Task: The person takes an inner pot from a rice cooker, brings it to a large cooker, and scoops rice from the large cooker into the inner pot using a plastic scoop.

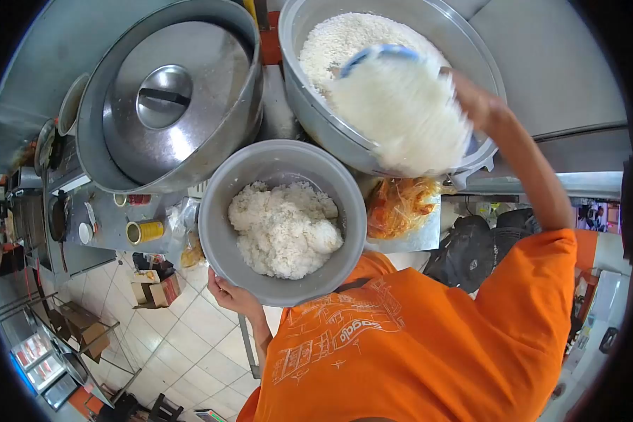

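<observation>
My left hand (236, 297) grips the near left side of a grey bowl (214, 218), its fingers closed at the wall. A mound of cooked white rice (285, 228) lies inside that bowl. Over a large metal pot (496, 67), my right hand (475, 102) is closed on a blue-rimmed dish (381, 53) heaped with rice (408, 112). Motion smears the dish and its load, so its exact shape is hard to make out. More white rice (362, 32) shows in the pot behind it.
At left stands another big metal pot (84, 133) with a metal lid (211, 74) sunk inside. A plastic bag of orange-coloured food (401, 207) sits right of the bowl. A yellow can (145, 231) lies on the left counter, and a cardboard box (156, 288) is on the tiled floor.
</observation>
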Demonstrator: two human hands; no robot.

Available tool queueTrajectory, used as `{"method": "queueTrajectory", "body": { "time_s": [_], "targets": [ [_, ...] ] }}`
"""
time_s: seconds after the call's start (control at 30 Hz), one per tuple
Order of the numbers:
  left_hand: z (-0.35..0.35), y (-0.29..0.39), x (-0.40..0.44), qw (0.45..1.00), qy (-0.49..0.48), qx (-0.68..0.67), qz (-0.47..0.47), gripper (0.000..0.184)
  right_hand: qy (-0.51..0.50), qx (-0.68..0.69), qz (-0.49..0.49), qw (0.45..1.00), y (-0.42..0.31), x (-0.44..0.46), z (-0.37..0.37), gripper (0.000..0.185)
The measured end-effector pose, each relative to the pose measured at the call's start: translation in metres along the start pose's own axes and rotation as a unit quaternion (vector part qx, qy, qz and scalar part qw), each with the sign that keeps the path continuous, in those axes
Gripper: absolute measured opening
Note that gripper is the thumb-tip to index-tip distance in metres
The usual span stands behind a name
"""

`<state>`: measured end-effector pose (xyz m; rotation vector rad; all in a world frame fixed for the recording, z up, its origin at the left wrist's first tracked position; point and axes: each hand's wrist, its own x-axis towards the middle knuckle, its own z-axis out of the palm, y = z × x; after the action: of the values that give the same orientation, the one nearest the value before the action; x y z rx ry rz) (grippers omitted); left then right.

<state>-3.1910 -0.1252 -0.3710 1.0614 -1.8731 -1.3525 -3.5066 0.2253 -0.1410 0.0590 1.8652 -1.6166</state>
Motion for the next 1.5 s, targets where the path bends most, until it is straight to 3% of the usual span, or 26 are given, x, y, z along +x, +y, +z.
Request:
{"method": "queueTrajectory", "body": {
  "time_s": [0.07, 0.13, 0.17, 0.27, 0.37, 0.4, 0.43, 0.53, 0.57, 0.63, 0.67, 0.7, 0.8, 0.87, 0.9, 0.93, 1.0, 1.1, 1.2, 1.27, 1.33, 1.37, 1.4, 1.47, 1.5],
  "targets": [
    [0.003, 0.006, -0.002, 1.000, -0.003, -0.012, -0.006, 0.035, 0.004, -0.111, -0.082, 0.990, -0.010, -0.034, 0.063, 0.038],
    [0.004, 0.004, -0.002, 1.000, -0.005, -0.021, -0.009, 0.035, -0.061, -0.238, -0.153, 0.957, 0.003, -0.053, 0.110, 0.038],
    [0.003, -0.002, -0.001, 0.998, -0.003, -0.061, -0.032, 0.036, -0.126, -0.348, -0.245, 0.896, 0.013, -0.054, 0.123, 0.031],
    [0.002, -0.009, 0.003, 0.997, 0.011, -0.062, -0.041, 0.039, -0.064, -0.356, -0.403, 0.841, 0.031, -0.052, 0.152, 0.040],
    [0.002, -0.002, 0.000, 0.998, 0.021, -0.048, -0.031, 0.042, -0.033, -0.379, -0.360, 0.852, -0.014, -0.046, 0.125, 0.041],
    [0.004, 0.003, 0.000, 0.997, 0.007, -0.071, -0.031, 0.043, 0.025, -0.409, -0.394, 0.823, -0.021, -0.028, 0.110, 0.044],
    [0.005, 0.006, -0.001, 0.997, 0.006, -0.063, -0.033, 0.045, 0.075, -0.453, -0.347, 0.818, -0.030, -0.009, 0.091, 0.047],
    [0.004, 0.009, -0.001, 0.998, -0.001, -0.044, -0.040, 0.045, 0.174, -0.480, -0.325, 0.796, -0.037, 0.081, 0.009, 0.065],
    [0.005, 0.009, -0.001, 0.998, 0.003, -0.046, -0.038, 0.045, 0.197, -0.574, -0.207, 0.768, -0.049, 0.105, -0.017, 0.063],
    [0.005, 0.009, 0.000, 0.999, 0.006, 0.033, -0.011, 0.042, 0.266, -0.506, -0.011, 0.820, -0.053, 0.158, -0.056, 0.058],
    [0.003, 0.007, 0.000, 0.999, 0.010, 0.033, -0.009, 0.042, 0.265, -0.506, -0.015, 0.821, -0.037, 0.196, -0.088, 0.058],
    [-0.001, 0.003, 0.000, 0.998, -0.008, 0.066, -0.015, 0.039, 0.322, -0.573, -0.114, 0.745, -0.010, 0.238, -0.124, 0.054],
    [0.007, 0.012, 0.005, 0.995, -0.007, 0.095, -0.025, 0.041, 0.345, -0.570, -0.103, 0.738, -0.004, 0.289, -0.133, 0.051],
    [0.004, 0.016, -0.002, 0.994, -0.013, 0.098, -0.045, 0.041, 0.250, -0.731, -0.301, 0.558, 0.018, 0.309, -0.153, 0.052],
    [0.005, 0.013, -0.001, 0.994, -0.004, 0.093, -0.055, 0.041, 0.297, -0.717, -0.315, 0.546, 0.053, 0.365, -0.200, 0.041],
    [0.008, 0.011, -0.001, 0.994, 0.012, 0.087, -0.064, 0.042, 0.290, -0.723, -0.309, 0.546, 0.059, 0.379, -0.216, 0.041],
    [0.009, 0.009, 0.000, 0.993, 0.021, 0.097, -0.068, 0.043, 0.227, -0.721, -0.159, 0.635, 0.020, 0.346, -0.179, 0.038],
    [0.005, 0.005, 0.000, 0.990, 0.028, 0.129, -0.059, 0.043, 0.149, -0.717, -0.009, 0.681, -0.011, 0.315, -0.140, 0.036],
    [0.009, 0.008, 0.000, 0.992, 0.035, 0.101, -0.070, 0.042, 0.102, -0.708, 0.046, 0.697, -0.022, 0.300, -0.115, 0.037],
    [0.010, 0.017, -0.001, 0.994, 0.024, 0.082, -0.070, 0.042, 0.090, -0.710, 0.006, 0.698, -0.011, 0.304, -0.112, 0.041],
    [0.009, 0.014, -0.001, 0.993, 0.036, 0.087, -0.064, 0.042, 0.016, -0.682, 0.107, 0.723, -0.009, 0.315, -0.111, 0.044],
    [0.011, 0.012, 0.001, 0.993, 0.046, 0.091, -0.059, 0.042, 0.089, -0.562, 0.118, 0.814, -0.006, 0.292, -0.083, 0.054],
    [0.013, 0.009, 0.000, 0.993, 0.049, 0.087, -0.058, 0.042, 0.036, -0.596, 0.128, 0.792, 0.001, 0.291, -0.070, 0.059],
    [0.006, 0.007, 0.000, 0.995, 0.031, 0.074, -0.062, 0.041, -0.073, -0.547, 0.184, 0.813, 0.020, 0.275, -0.042, 0.061],
    [0.003, 0.008, 0.001, 0.995, 0.034, 0.079, -0.060, 0.041, -0.079, -0.531, 0.187, 0.823, 0.030, 0.254, -0.026, 0.061]
  ]
}}
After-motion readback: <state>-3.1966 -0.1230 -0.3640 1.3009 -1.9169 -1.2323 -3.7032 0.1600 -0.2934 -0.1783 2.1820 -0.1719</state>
